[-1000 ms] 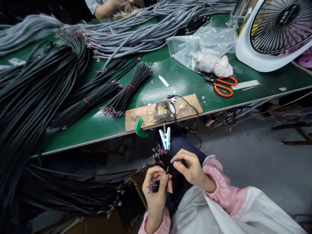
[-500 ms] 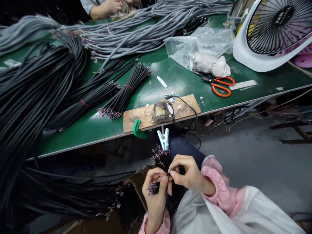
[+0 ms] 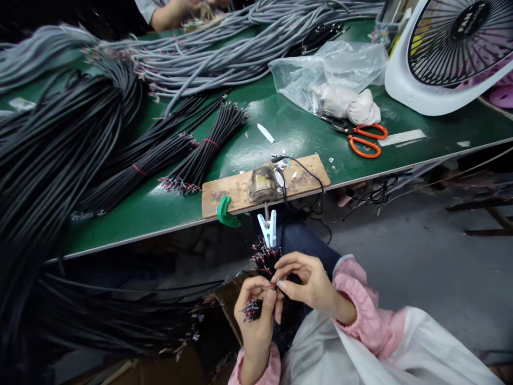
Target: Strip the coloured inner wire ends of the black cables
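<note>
My left hand (image 3: 256, 307) is closed around a bunch of black cables (image 3: 250, 310) whose red and white wire ends stick out. Its thumb and forefinger pinch the thin wires of one cable. My right hand (image 3: 306, 280) meets it from the right, thumb and forefinger pinched on the tip of those wires (image 3: 277, 284). More cable ends (image 3: 264, 256) stand just behind my hands. Above them a light blue clothes peg (image 3: 267, 229) is fixed on the shaft of a small motor (image 3: 263, 184), which is mounted on a wooden board (image 3: 224, 192).
A green clamp (image 3: 226, 213) sits at the board's left end. Bundled black cables (image 3: 216, 141) and grey cables (image 3: 208, 59) cover the table's left and back. Orange-handled scissors (image 3: 364, 140), a plastic bag (image 3: 340, 67) and a white fan (image 3: 409, 91) are right. Another person's hand (image 3: 176, 12) works at the back.
My right hand's fingers have shifted slightly at the wire tips, the forefinger reaching a little further left. My left hand keeps its hold, almost unmoved.
</note>
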`<state>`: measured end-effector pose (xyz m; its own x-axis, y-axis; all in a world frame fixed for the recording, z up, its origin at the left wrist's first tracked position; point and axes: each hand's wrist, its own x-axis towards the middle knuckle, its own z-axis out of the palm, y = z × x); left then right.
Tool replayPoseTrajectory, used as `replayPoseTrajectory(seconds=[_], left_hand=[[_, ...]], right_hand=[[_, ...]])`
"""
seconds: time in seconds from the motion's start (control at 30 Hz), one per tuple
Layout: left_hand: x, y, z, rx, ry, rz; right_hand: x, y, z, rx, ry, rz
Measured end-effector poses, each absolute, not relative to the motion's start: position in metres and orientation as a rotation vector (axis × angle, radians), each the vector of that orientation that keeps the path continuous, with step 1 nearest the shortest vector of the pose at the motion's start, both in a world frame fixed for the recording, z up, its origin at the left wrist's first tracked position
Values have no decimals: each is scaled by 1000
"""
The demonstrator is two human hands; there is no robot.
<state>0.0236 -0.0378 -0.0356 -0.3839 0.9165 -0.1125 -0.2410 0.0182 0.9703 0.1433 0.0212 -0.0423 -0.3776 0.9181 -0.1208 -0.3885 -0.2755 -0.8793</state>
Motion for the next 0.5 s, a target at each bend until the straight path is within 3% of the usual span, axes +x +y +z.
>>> replayPoseTrajectory(seconds=[0.33,0.5], left_hand=[[24,-40,-45,801,1317,1556],[25,-40,-48,822,1308,1567]], right_hand=[[138,19,-34,-868,-992,1672],[132,24,-44,-715,-560,2022]])
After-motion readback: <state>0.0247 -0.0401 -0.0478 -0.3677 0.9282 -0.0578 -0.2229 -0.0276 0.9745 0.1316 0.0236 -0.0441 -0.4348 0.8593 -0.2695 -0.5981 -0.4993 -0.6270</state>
